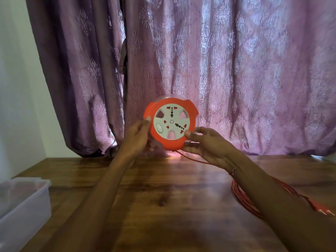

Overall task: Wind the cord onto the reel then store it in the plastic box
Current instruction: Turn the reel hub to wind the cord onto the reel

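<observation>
A round orange reel with a white socket face is held upright above the wooden table, its face turned toward me. My left hand grips its left rim, thumb on the front. My right hand grips its lower right edge, thumb on the white face. A red cord leaves the bottom of the reel and passes under my right wrist. The rest of the cord lies in a loose coil on the table at the right, partly hidden by my right forearm. Its plug rests at the far right.
A translucent plastic box without a lid stands at the table's left edge. The wooden table stretches between my arms. Purple patterned curtains hang right behind the table. A white wall is at the left.
</observation>
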The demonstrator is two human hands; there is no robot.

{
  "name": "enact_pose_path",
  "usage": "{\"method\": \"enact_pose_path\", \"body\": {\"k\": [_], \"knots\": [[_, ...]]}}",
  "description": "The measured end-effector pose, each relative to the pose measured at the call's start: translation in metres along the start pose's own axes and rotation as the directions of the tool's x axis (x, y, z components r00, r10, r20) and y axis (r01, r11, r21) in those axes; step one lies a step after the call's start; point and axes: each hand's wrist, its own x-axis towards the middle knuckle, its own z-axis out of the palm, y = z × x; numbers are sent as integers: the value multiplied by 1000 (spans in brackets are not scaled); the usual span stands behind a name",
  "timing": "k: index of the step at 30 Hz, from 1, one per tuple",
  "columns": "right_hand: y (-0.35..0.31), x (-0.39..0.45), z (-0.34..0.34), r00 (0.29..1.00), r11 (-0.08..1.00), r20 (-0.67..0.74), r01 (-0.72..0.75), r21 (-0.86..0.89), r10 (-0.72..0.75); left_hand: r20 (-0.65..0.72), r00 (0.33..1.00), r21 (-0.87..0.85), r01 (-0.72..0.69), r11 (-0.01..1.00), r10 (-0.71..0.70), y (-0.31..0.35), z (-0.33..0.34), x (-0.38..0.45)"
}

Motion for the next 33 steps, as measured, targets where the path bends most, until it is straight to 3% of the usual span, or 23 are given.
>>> {"method": "enact_pose_path", "body": {"k": [4, 9, 11, 13, 15, 16, 19, 22, 25, 33], "knots": [[-8, 2, 6, 998, 995, 0, 68, -72, -68, -64, 985, 4, -163, 987, 163, 7, 11, 5], [-21, -1, 2, 991, 904, -27, 109, -413, -131, -174, 950, 12, -261, 965, 259, 2, 10, 21], [-25, -1, 1, 967, 741, -64, 144, -656, -246, -203, 930, 24, -309, 951, 307, 1, 13, 23], [-28, -1, 3, 847, 531, -68, 265, -805, -526, -225, 916, 31, -334, 942, 332, 1, 17, 23], [-36, -2, 7, 683, 302, 102, 446, -842, -723, -232, 915, 21, -336, 942, 331, -1, 23, 23], [-42, -3, 9, 630, 170, 240, 518, -838, -739, -232, 917, 2, -334, 943, 325, -3, 25, 24], [-52, -3, 17, 603, -194, 583, 585, -787, -545, -234, 914, -5, -343, 939, 332, -1, 29, 23], [-53, 0, 27, 689, -402, 640, 508, -762, -340, -196, 914, 11, -359, 933, 354, 3, 31, 23], [-51, 0, 33, 727, -444, 621, 472, -761, -292, -161, 915, 6, -374, 927, 370, 3, 30, 27], [-33, 14, 32, 696, -513, 610, 391, -764, -379, -148, 916, 4, -378, 926, 374, -7, 31, 37]]}}
